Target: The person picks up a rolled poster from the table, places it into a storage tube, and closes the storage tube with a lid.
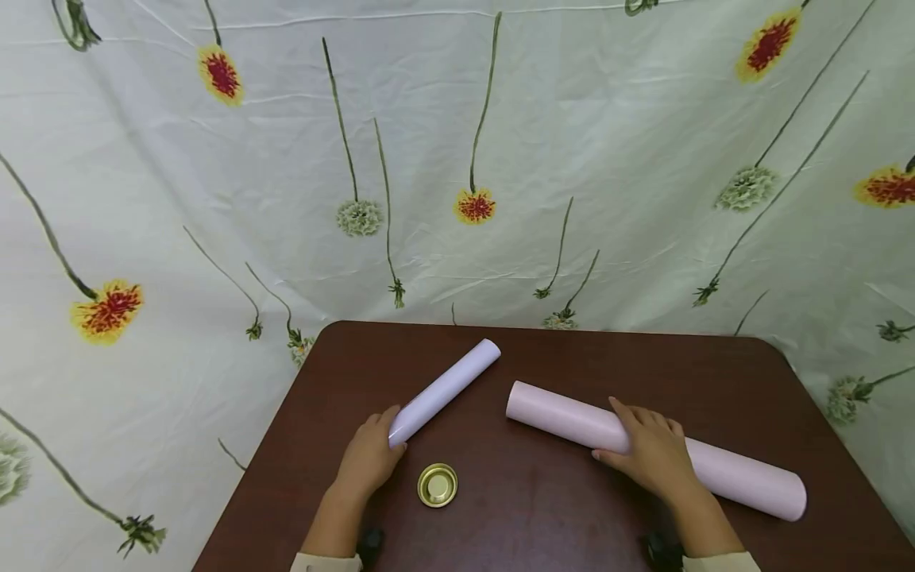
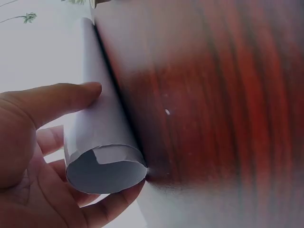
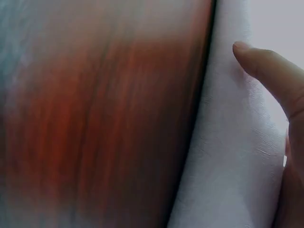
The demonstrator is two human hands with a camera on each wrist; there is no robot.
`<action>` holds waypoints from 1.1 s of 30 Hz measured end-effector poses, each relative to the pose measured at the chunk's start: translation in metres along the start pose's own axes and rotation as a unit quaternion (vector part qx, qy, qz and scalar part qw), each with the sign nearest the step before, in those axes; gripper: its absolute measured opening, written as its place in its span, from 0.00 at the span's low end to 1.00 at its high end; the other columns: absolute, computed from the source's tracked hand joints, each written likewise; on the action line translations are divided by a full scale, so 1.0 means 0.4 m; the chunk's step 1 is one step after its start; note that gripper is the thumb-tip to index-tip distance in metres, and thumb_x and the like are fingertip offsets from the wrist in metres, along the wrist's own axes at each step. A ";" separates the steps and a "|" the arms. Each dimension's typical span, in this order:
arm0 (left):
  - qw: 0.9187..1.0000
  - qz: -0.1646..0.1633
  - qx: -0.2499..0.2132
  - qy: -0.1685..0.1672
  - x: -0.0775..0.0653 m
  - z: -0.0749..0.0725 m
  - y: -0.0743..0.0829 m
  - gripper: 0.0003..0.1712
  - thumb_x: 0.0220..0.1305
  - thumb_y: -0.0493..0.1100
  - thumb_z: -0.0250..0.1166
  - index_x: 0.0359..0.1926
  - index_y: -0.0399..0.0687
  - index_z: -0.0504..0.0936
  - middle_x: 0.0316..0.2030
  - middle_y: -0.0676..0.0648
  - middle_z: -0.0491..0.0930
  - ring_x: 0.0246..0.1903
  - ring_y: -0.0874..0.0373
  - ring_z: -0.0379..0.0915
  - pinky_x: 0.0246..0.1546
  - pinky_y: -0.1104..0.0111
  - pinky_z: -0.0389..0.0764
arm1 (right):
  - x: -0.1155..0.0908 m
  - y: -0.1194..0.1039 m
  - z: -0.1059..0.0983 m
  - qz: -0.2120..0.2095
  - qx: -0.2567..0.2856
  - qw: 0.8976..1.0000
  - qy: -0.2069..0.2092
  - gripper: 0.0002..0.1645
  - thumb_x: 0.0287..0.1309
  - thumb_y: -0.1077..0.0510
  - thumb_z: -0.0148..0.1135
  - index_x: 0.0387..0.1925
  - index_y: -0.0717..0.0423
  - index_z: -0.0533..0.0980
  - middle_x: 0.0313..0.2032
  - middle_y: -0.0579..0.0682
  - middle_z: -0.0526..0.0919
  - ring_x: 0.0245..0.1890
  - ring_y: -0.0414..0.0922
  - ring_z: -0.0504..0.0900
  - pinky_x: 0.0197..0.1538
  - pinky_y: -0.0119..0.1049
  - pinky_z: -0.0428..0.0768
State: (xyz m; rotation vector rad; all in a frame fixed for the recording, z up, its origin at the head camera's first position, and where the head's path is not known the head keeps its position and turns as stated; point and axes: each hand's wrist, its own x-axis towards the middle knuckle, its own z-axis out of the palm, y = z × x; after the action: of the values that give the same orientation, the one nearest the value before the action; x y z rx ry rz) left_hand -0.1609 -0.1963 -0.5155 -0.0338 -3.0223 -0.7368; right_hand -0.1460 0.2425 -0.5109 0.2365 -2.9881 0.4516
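In the head view my left hand [image 1: 370, 454] grips the near end of a glossy white paper roll [image 1: 449, 388], which slants away to the right. The left wrist view shows this roll [image 2: 102, 123] as a hollow tube with an overlapping sheet edge at its open end. My thumb lies along one side and the fingers curl round the other. A thicker, longer pale pink roll [image 1: 565, 415] lies across the right of the table. My right hand [image 1: 654, 453] holds it near the middle, thumb on the near side, fingers over the far side.
A small round gold-coloured dish [image 1: 438, 485] sits on the dark brown table [image 1: 529, 516], just right of the left hand. Behind the table hangs a pale cloth [image 1: 629, 159] printed with flowers; it meets the back edge.
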 end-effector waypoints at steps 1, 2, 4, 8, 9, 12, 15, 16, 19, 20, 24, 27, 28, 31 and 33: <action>1.000 0.004 -0.001 0.003 0.000 0.001 -0.002 0.36 0.58 0.38 0.72 0.67 0.37 0.72 0.55 0.31 0.79 0.54 0.35 0.77 0.53 0.42 0.77 | 0.000 0.000 0.001 0.000 -0.006 1.000 0.000 0.57 0.49 0.31 0.73 0.74 0.51 0.64 0.61 0.60 0.78 0.63 0.63 0.73 0.58 0.67 0.66; 1.000 0.006 -0.003 0.005 0.000 0.002 -0.004 0.35 0.58 0.38 0.72 0.66 0.37 0.73 0.54 0.31 0.79 0.53 0.35 0.77 0.52 0.43 0.77 | 0.001 0.000 0.002 0.000 -0.011 1.000 0.000 0.57 0.49 0.31 0.73 0.74 0.51 0.64 0.61 0.60 0.79 0.63 0.63 0.74 0.57 0.67 0.67; 1.000 0.006 -0.012 0.005 0.000 0.002 -0.007 0.34 0.59 0.37 0.71 0.66 0.37 0.73 0.53 0.32 0.80 0.53 0.36 0.78 0.53 0.44 0.77 | 0.002 0.001 0.004 -0.001 -0.016 1.000 0.000 0.56 0.48 0.31 0.73 0.74 0.50 0.65 0.60 0.59 0.79 0.61 0.63 0.75 0.55 0.66 0.68; 0.999 -0.004 -0.042 -0.001 0.000 0.000 -0.015 0.33 0.61 0.38 0.70 0.67 0.39 0.73 0.54 0.34 0.80 0.52 0.39 0.78 0.54 0.44 0.76 | 0.006 0.002 0.006 -0.003 -0.017 1.000 0.003 0.54 0.46 0.32 0.75 0.71 0.49 0.68 0.58 0.59 0.81 0.57 0.62 0.78 0.52 0.65 0.70; 0.999 -0.006 -0.050 -0.003 0.000 -0.002 -0.016 0.33 0.61 0.38 0.70 0.67 0.40 0.73 0.54 0.34 0.80 0.52 0.39 0.79 0.54 0.44 0.76 | 0.007 0.003 0.006 -0.003 -0.016 1.000 0.005 0.53 0.46 0.32 0.75 0.70 0.49 0.69 0.57 0.59 0.81 0.56 0.62 0.78 0.51 0.65 0.70; 0.998 -0.009 -0.070 -0.005 0.000 -0.004 -0.019 0.32 0.63 0.39 0.69 0.68 0.42 0.73 0.55 0.35 0.80 0.53 0.40 0.78 0.54 0.44 0.76 | 0.009 0.003 0.006 -0.004 -0.017 1.000 0.012 0.48 0.45 0.34 0.76 0.65 0.50 0.73 0.54 0.58 0.82 0.53 0.60 0.79 0.50 0.63 0.71; 0.996 -0.011 -0.089 -0.004 -0.002 -0.006 -0.020 0.31 0.64 0.39 0.68 0.68 0.43 0.74 0.56 0.35 0.79 0.53 0.41 0.78 0.54 0.44 0.75 | 0.011 0.005 0.005 -0.008 -0.018 1.000 0.023 0.45 0.44 0.34 0.77 0.61 0.50 0.76 0.51 0.57 0.84 0.51 0.60 0.80 0.48 0.62 0.72; 0.995 -0.012 -0.095 -0.004 -0.002 -0.007 -0.019 0.31 0.65 0.40 0.68 0.68 0.44 0.74 0.56 0.35 0.79 0.53 0.41 0.78 0.54 0.45 0.75 | 0.011 0.006 0.005 -0.010 -0.018 0.999 0.027 0.45 0.43 0.35 0.77 0.61 0.50 0.77 0.51 0.57 0.84 0.51 0.60 0.81 0.48 0.62 0.73; 0.993 -0.017 -0.115 -0.005 -0.004 -0.011 -0.020 0.30 0.65 0.40 0.68 0.68 0.45 0.74 0.57 0.36 0.79 0.52 0.42 0.77 0.53 0.45 0.75 | 0.013 0.009 0.002 -0.015 -0.017 0.999 0.030 0.45 0.43 0.34 0.77 0.60 0.50 0.77 0.50 0.57 0.84 0.50 0.59 0.81 0.47 0.61 0.74; 0.992 -0.020 -0.121 -0.006 -0.004 -0.014 -0.019 0.30 0.66 0.40 0.68 0.68 0.46 0.74 0.57 0.36 0.79 0.52 0.42 0.77 0.53 0.45 0.75 | 0.014 0.010 0.002 -0.015 -0.016 0.999 0.027 0.45 0.43 0.34 0.77 0.60 0.50 0.77 0.50 0.56 0.84 0.50 0.59 0.81 0.48 0.61 0.74; 0.988 -0.029 -0.150 -0.008 -0.005 -0.023 -0.017 0.30 0.66 0.40 0.67 0.68 0.48 0.74 0.58 0.37 0.79 0.52 0.43 0.76 0.54 0.46 0.75 | 0.017 0.016 0.002 -0.019 -0.013 1.000 0.018 0.46 0.43 0.32 0.75 0.61 0.49 0.77 0.52 0.56 0.84 0.51 0.59 0.81 0.49 0.62 0.74; 0.984 -0.031 -0.173 -0.011 -0.005 -0.030 -0.016 0.29 0.67 0.40 0.66 0.68 0.47 0.74 0.60 0.37 0.78 0.54 0.43 0.75 0.55 0.46 0.74 | 0.019 0.022 0.003 -0.022 -0.009 1.000 0.014 0.46 0.43 0.30 0.75 0.61 0.48 0.77 0.53 0.56 0.84 0.50 0.58 0.81 0.49 0.62 0.74; 0.983 -0.032 -0.180 -0.014 -0.005 -0.034 -0.015 0.29 0.67 0.40 0.66 0.68 0.47 0.73 0.61 0.37 0.77 0.55 0.43 0.75 0.56 0.46 0.73 | 0.019 0.024 0.003 -0.021 -0.008 1.000 0.013 0.46 0.43 0.30 0.75 0.61 0.48 0.77 0.53 0.55 0.84 0.50 0.58 0.81 0.49 0.62 0.74; 0.980 -0.033 -0.194 -0.019 -0.006 -0.041 -0.014 0.29 0.68 0.40 0.66 0.69 0.47 0.73 0.63 0.36 0.76 0.56 0.43 0.74 0.57 0.46 0.72 | 0.019 0.029 0.004 -0.021 -0.005 1.000 0.011 0.46 0.43 0.29 0.74 0.60 0.47 0.77 0.53 0.54 0.84 0.50 0.58 0.81 0.50 0.61 0.74; 0.980 -0.033 -0.195 -0.020 -0.008 -0.046 -0.013 0.29 0.68 0.40 0.66 0.69 0.48 0.73 0.63 0.37 0.76 0.56 0.43 0.73 0.57 0.47 0.72 | 0.018 0.032 0.004 -0.022 -0.004 1.000 0.011 0.46 0.43 0.29 0.74 0.60 0.47 0.77 0.53 0.54 0.84 0.51 0.57 0.81 0.50 0.61 0.74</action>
State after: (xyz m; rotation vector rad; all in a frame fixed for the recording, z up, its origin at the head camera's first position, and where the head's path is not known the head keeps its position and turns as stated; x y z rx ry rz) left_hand -0.1574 -0.2095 -0.5016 0.0441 -2.8739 -1.3380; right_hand -0.1552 0.2529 -0.5152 0.2937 -2.9561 0.4347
